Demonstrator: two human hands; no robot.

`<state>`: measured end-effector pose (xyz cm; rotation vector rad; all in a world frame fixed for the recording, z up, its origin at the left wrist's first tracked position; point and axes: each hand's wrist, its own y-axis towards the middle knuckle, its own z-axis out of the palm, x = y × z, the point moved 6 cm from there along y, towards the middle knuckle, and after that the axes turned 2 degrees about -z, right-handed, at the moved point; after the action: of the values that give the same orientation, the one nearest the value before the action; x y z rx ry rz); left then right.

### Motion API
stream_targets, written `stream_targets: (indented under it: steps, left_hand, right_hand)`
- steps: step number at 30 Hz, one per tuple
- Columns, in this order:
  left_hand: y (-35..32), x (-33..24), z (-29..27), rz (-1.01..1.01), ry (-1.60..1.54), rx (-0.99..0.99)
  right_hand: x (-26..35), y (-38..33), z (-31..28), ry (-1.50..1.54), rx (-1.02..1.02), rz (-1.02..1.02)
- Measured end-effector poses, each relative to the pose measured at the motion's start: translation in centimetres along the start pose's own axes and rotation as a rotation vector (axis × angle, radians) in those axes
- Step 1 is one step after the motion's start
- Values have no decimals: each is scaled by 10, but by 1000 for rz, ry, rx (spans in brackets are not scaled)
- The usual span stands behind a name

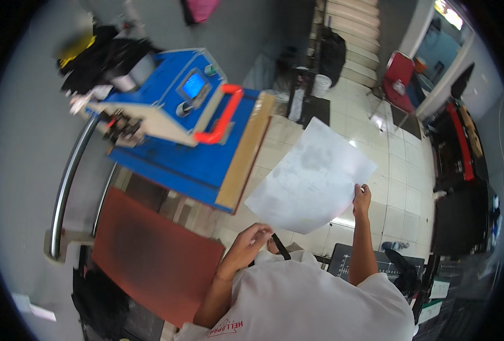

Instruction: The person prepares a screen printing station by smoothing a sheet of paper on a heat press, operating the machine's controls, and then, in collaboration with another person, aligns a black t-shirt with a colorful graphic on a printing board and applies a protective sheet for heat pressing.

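A large white sheet of paper (314,176) with faint grey patches hangs tilted in front of me. My right hand (361,200) pinches its right edge between thumb and fingers. Just below the sheet's lower left edge is my left hand (252,241), its fingers curled together. Whether anything is between those fingertips is hidden; a black strap (281,246) runs close beside them. To the left stands a blue heat press (178,96) with a lit screen and a red handle (225,116). A tan strip (245,153) lines the near right edge of its blue table.
A reddish-brown board (155,256) lies below the press at my left. Close to my right side is a dark cutting mat (343,261) with white markings. Farther off are a red chair (398,82), stairs (351,34) and a white bucket (321,85) on the tiled floor.
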<state>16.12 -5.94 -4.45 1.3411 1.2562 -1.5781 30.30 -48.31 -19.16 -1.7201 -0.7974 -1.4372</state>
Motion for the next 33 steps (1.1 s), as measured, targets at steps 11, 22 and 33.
stream_targets:
  steps: [11, 22, 33]
  left_hand:
    - [386, 80, 117, 58, 339, -82]
    - [674, 172, 55, -352, 723, 50]
    - [808, 74, -46, -379, 557, -144]
  right_hand:
    - [59, 116, -49, -173, -287, -88]
    - [151, 366, 73, -235, -54, -275]
    - [79, 659, 230, 391, 28, 242]
